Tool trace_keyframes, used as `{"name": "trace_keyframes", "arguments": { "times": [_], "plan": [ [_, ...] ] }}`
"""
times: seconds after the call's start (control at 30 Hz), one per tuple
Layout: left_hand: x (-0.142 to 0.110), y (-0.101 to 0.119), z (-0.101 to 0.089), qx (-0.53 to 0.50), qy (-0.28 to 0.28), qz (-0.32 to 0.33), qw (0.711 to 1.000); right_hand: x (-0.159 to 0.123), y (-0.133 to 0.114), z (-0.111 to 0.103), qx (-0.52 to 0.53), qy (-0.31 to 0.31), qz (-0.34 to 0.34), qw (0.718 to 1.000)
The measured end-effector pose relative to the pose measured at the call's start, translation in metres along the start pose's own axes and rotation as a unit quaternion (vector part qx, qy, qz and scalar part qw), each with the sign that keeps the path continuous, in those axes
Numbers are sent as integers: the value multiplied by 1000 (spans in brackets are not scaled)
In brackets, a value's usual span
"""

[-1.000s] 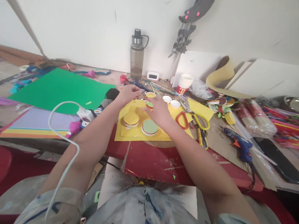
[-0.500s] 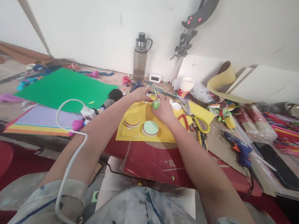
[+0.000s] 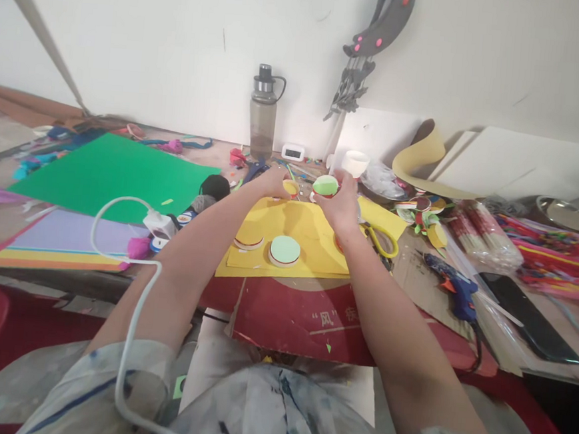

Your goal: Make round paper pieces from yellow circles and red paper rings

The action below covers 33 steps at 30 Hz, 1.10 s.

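Observation:
My right hand [image 3: 343, 206] is closed around the edge of a round disc with a light green top [image 3: 325, 184], above the far part of the yellow paper [image 3: 313, 229]. My left hand [image 3: 273, 181] has its fingers at a small yellow-topped disc [image 3: 290, 190]; its grip is partly hidden. Nearer me on the yellow paper lies a pale green disc [image 3: 285, 250] with a white side and dark red rim line. Left of it, a yellow disc [image 3: 248, 239] is partly covered by my left forearm.
Yellow-handled scissors [image 3: 382, 241], a blue glue gun [image 3: 457, 287] and a black phone [image 3: 529, 319] lie rightward. A bottle [image 3: 262, 118] and white cup [image 3: 356, 162] stand behind. Green paper [image 3: 117, 177] lies left. A white cable [image 3: 135, 325] crosses my left arm.
My right hand has moved right with the green disc, away from my left hand, and the disc's top now shows more fully. My left hand stays by the yellow disc. The view has shifted slightly.

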State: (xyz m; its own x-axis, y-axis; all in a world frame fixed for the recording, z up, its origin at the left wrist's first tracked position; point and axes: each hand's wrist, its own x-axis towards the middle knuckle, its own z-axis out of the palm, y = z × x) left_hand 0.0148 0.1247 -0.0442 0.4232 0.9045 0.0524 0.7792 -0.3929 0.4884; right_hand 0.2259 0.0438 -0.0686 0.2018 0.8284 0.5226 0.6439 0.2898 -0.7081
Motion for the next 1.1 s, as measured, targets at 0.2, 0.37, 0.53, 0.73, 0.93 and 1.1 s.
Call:
{"name": "trace_keyframes", "arguments": {
  "times": [0.2, 0.37, 0.53, 0.73, 0.93, 1.1],
  "plan": [
    [-23, 13, -12, -76, 113, -6, 991, 25, 24, -45, -35, 170, -116, 978],
    [-37, 23, -13, -130, 133, 49, 981, 14, 0, -57, -57, 125, -166, 976],
    [-54, 39, -8, -105, 159, 136, 972, -4, -21, -30, -9, -16, -185, 983],
    [-66, 44, 1, -162, 170, 181, 955, -8, -23, -22, 12, -78, -186, 979],
    [-66, 30, 5, -303, 121, 179, 928, -13, -29, -20, 32, -95, -182, 978],
    [-69, 26, 3, -385, 88, 178, 901, -16, -35, -20, 49, -85, -195, 976]
  ]
}}
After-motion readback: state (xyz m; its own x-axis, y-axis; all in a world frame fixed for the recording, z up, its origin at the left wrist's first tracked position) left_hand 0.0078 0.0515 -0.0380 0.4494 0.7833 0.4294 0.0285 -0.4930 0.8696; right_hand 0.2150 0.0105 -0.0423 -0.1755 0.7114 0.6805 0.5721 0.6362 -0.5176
